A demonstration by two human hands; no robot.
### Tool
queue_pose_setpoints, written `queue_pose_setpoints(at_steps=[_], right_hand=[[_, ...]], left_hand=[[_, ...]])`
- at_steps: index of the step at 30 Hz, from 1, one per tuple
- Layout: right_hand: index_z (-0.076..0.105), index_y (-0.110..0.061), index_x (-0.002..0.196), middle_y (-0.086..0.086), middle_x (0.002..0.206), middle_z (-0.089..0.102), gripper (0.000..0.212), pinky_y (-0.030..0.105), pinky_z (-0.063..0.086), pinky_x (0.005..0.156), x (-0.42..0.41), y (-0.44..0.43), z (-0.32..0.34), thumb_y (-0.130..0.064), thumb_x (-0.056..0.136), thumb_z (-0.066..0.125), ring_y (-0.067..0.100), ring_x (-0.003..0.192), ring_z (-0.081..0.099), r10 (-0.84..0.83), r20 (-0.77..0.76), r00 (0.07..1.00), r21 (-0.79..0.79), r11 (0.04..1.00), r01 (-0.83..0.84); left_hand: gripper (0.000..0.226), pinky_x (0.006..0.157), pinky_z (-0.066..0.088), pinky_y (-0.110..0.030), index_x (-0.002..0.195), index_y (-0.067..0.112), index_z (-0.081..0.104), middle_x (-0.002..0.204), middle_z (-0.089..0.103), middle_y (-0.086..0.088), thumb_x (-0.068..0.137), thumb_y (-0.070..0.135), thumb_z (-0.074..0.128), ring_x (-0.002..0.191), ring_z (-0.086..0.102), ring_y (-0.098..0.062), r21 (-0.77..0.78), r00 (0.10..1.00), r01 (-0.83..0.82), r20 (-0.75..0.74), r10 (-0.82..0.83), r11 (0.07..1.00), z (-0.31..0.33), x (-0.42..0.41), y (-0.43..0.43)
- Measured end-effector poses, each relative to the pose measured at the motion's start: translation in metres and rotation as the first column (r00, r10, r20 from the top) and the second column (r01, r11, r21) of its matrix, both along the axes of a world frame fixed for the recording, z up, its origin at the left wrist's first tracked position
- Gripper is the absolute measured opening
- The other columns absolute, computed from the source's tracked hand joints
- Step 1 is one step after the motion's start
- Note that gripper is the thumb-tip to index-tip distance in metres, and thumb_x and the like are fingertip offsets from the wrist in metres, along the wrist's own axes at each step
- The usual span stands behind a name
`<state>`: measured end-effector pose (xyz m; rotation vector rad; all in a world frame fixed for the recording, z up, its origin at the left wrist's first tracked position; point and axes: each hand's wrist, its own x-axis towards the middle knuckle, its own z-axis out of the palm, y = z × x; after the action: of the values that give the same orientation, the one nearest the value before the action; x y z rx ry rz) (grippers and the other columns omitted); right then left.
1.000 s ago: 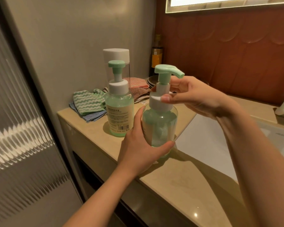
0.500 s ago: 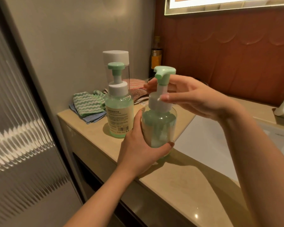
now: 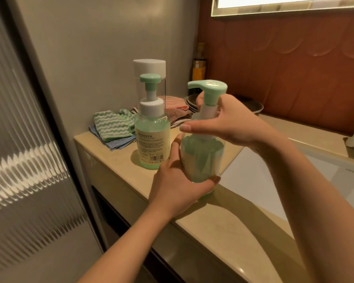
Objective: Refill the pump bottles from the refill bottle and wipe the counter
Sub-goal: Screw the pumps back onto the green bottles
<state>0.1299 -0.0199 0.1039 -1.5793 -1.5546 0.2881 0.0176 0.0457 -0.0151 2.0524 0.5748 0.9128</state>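
Note:
A clear pump bottle (image 3: 202,158) with green liquid and a green pump head stands near the counter's front edge. My left hand (image 3: 176,186) grips its body from the left. My right hand (image 3: 227,123) grips the white collar under the pump head, whose spout points left. A second green pump bottle (image 3: 152,139) with a pale label stands upright just to the left on the beige counter (image 3: 114,160). Behind it rises a tall clear bottle with a white cap (image 3: 149,67). Folded green-and-white striped cloths (image 3: 112,125) lie at the counter's back left on a blue cloth.
A pink and brown cloth (image 3: 175,109) and stacked dark dishes (image 3: 253,107) sit at the back. A dark amber bottle (image 3: 199,66) stands in the corner. A white basin (image 3: 274,180) lies right of the bottles. A ribbed glass panel (image 3: 18,160) fills the left.
My right hand has turned the pump head on the held bottle, so the spout has swung from pointing right to pointing left. The left hand keeps its hold on the body.

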Motion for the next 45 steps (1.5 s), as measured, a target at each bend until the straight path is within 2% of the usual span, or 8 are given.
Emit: queue_pose_setpoints(at_steps=[5,9,17,24,29,33,41,45], right_hand=[[0.051,-0.045,0.107,-0.037,0.103,0.056,0.031,0.005,0.043,0.077,0.007,-0.005,-0.001,-0.050,0.078,0.061,-0.018,0.098,0.053,0.175,-0.167,0.970,-0.196,0.959,-0.206],[0.052,-0.035,0.121,-0.023,0.122,0.059,0.041,0.014,0.035,0.094,0.024,-0.019,0.003,-0.033,0.080,0.051,-0.006,0.115,0.051,0.202,-0.266,0.942,-0.268,0.924,-0.274],[0.068,-0.019,0.101,-0.010,0.099,0.070,0.042,0.018,0.045,0.085,0.020,-0.013,0.007,-0.037,0.064,0.069,0.000,0.097,0.062,0.062,-0.089,0.994,-0.136,0.988,-0.074],[0.046,-0.038,0.090,-0.018,0.092,0.058,0.045,0.020,0.048,0.077,0.006,0.004,-0.001,-0.055,0.058,0.073,0.002,0.089,0.057,-0.133,0.107,0.985,-0.103,0.984,0.144],[0.051,-0.039,0.108,-0.037,0.091,0.060,0.035,0.003,0.044,0.070,0.004,-0.001,-0.001,-0.049,0.076,0.063,-0.019,0.089,0.056,0.145,-0.126,0.981,-0.199,0.965,-0.168],[0.052,-0.027,0.121,-0.025,0.114,0.063,0.040,0.008,0.043,0.087,0.019,-0.014,0.000,-0.021,0.082,0.052,-0.004,0.113,0.055,0.260,-0.315,0.913,-0.169,0.931,-0.323],[0.064,-0.026,0.093,-0.009,0.094,0.071,0.036,0.014,0.051,0.081,0.017,-0.012,0.003,-0.033,0.060,0.074,0.002,0.089,0.065,0.050,-0.086,0.995,-0.045,0.997,-0.054],[0.053,-0.037,0.087,-0.024,0.083,0.062,0.033,-0.001,0.043,0.065,0.009,-0.003,-0.004,-0.028,0.066,0.077,-0.020,0.078,0.057,0.000,-0.069,0.998,0.023,1.000,0.002]], left_hand=[[0.097,0.086,0.053,-0.038,0.132,0.035,0.032,0.109,0.058,0.021,0.049,0.058,0.076,0.103,0.057,-0.005,-0.048,1.000,0.013,0.019,-0.012,0.999,0.000,-0.001,-0.001],[0.093,0.082,0.054,-0.039,0.128,0.030,0.034,0.109,0.056,0.014,0.050,0.064,0.071,0.100,0.056,-0.007,0.004,1.000,0.007,-0.009,-0.007,1.000,0.000,-0.001,-0.001],[0.106,0.090,0.050,-0.042,0.141,0.037,0.020,0.123,0.055,0.013,0.051,0.063,0.070,0.111,0.055,-0.011,0.037,1.000,0.001,-0.002,-0.001,0.999,0.000,-0.002,-0.002],[0.103,0.087,0.053,-0.039,0.138,0.036,0.027,0.117,0.058,0.014,0.049,0.060,0.073,0.108,0.056,-0.009,-0.009,1.000,0.011,0.011,-0.011,1.000,-0.001,0.000,0.000],[0.102,0.091,0.051,-0.039,0.136,0.045,0.027,0.117,0.058,0.020,0.049,0.056,0.078,0.110,0.056,-0.006,-0.047,0.999,0.004,0.038,-0.003,0.999,-0.004,0.000,0.000],[0.094,0.084,0.054,-0.039,0.132,0.036,0.035,0.109,0.058,0.019,0.050,0.060,0.074,0.101,0.057,-0.005,0.014,1.000,0.001,0.024,-0.001,1.000,-0.002,-0.001,0.000],[0.085,0.081,0.054,-0.038,0.124,0.034,0.039,0.104,0.059,0.019,0.050,0.061,0.072,0.097,0.058,-0.005,0.008,1.000,0.000,0.022,0.000,1.000,-0.001,-0.002,0.000],[0.089,0.084,0.054,-0.040,0.127,0.038,0.037,0.108,0.060,0.019,0.049,0.058,0.075,0.102,0.059,-0.006,-0.051,0.999,0.027,0.029,-0.025,0.998,-0.003,-0.001,0.002]])
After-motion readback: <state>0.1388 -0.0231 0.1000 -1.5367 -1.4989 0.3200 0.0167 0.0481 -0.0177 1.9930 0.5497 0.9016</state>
